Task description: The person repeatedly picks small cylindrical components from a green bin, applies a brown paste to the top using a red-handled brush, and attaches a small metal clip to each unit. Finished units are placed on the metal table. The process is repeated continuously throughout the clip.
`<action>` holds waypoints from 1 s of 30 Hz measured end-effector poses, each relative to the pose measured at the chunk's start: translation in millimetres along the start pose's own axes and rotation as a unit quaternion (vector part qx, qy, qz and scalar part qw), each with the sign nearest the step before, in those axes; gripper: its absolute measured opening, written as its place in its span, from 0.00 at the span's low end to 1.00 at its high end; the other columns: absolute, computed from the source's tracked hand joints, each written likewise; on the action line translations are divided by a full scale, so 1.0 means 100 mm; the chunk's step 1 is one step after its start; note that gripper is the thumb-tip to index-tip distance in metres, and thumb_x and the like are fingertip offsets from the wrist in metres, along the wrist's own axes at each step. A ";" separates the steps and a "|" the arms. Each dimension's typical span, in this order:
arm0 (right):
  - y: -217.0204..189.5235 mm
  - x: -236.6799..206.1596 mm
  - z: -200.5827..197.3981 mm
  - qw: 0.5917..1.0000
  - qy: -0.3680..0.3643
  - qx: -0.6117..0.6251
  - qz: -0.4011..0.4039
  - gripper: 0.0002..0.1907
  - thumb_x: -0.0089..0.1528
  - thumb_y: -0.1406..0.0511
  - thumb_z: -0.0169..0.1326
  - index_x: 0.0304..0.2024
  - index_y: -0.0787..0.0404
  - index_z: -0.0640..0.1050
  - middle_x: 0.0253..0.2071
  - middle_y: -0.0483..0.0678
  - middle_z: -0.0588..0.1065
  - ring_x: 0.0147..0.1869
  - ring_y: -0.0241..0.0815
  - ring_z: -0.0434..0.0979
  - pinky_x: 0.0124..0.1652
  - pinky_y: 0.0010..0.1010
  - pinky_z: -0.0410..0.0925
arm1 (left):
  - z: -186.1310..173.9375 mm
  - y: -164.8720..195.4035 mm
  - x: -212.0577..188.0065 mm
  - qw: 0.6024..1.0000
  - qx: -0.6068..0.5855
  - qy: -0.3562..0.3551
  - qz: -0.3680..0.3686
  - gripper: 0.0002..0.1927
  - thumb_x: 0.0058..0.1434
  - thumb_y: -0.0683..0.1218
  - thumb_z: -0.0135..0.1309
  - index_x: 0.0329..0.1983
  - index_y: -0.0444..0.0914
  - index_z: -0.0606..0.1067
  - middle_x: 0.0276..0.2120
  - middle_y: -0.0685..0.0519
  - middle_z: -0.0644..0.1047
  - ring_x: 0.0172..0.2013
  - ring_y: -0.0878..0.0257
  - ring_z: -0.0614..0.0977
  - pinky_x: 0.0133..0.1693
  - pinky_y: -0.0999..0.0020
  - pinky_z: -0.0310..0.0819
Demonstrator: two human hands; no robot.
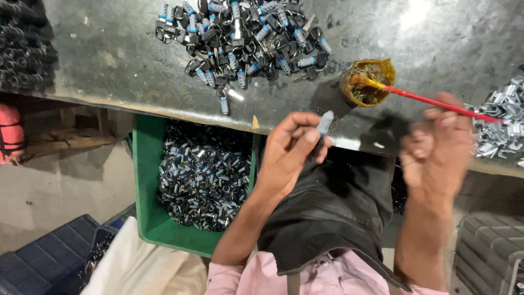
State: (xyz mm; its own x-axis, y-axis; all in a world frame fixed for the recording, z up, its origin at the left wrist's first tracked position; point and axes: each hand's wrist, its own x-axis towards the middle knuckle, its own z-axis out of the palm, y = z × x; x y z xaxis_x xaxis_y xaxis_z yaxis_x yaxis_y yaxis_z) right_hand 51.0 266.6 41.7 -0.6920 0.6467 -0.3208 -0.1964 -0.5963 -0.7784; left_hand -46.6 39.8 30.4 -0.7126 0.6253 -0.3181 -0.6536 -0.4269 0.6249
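The left hand (pixel 289 150) was raised over the counter (pixel 109 60) edge, its fingers (pixel 305 127) pinched round one small lock cylinder (pixel 325 122), the pale end turned up, probably so that end could be reached. The right hand (pixel 436 150) was blurred; its fingers were closed on the far end of a red brush (pixel 431 101), whose tip sat in a small pot (pixel 367 82) of amber grease, one pot and one brush, set near the counter edge within easy reach of that hand. Farther back on the counter lay a heap of cylinders with keys (pixel 245 38), too many and too tangled to count. A pile of small bright metal pieces (pixel 505 123) lay at the right edge, also uncountable. Below the counter, just left of the person's dark-clad knee, one green bin (pixel 143 180) stood full of cylinders, seemingly placed so pieces could be dropped straight down. A row of dark rings or coils showed at the far left, unclear.
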 end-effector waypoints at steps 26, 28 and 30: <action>-0.05 -0.21 0.29 0.834 -0.183 -0.520 0.026 0.12 0.66 0.68 0.55 0.51 0.63 0.83 0.40 0.48 0.82 0.35 0.32 0.77 0.35 0.23 0.69 | -0.20 0.88 -0.27 0.428 0.889 0.033 0.162 0.07 0.55 0.53 0.60 0.35 0.48 0.79 0.50 0.50 0.73 0.58 0.46 0.70 0.58 0.43 0.60; 0.13 -0.28 0.38 0.773 -0.214 -0.597 -0.029 0.12 0.64 0.66 0.59 0.49 0.59 0.84 0.35 0.47 0.80 0.30 0.37 0.72 0.31 0.29 0.66 | -0.19 0.78 0.10 0.484 0.856 0.074 0.165 0.07 0.60 0.49 0.61 0.39 0.44 0.80 0.48 0.48 0.72 0.55 0.47 0.71 0.56 0.46 0.64; 0.27 -0.31 0.47 0.731 -0.232 -0.637 -0.081 0.12 0.63 0.65 0.61 0.50 0.56 0.84 0.32 0.47 0.78 0.27 0.40 0.70 0.30 0.33 0.66 | -0.10 0.59 0.60 0.532 0.806 0.092 0.241 0.09 0.60 0.45 0.61 0.43 0.41 0.78 0.46 0.49 0.71 0.49 0.48 0.73 0.49 0.51 0.69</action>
State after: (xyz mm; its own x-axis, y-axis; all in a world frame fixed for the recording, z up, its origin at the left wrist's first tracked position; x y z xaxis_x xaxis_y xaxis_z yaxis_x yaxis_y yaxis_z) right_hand 34.4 208.7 56.1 -0.9506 0.2522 -0.1809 0.2990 0.5877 -0.7518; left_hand -130.4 45.8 41.3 -0.8086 0.5587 0.1847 0.5792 0.7003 0.4173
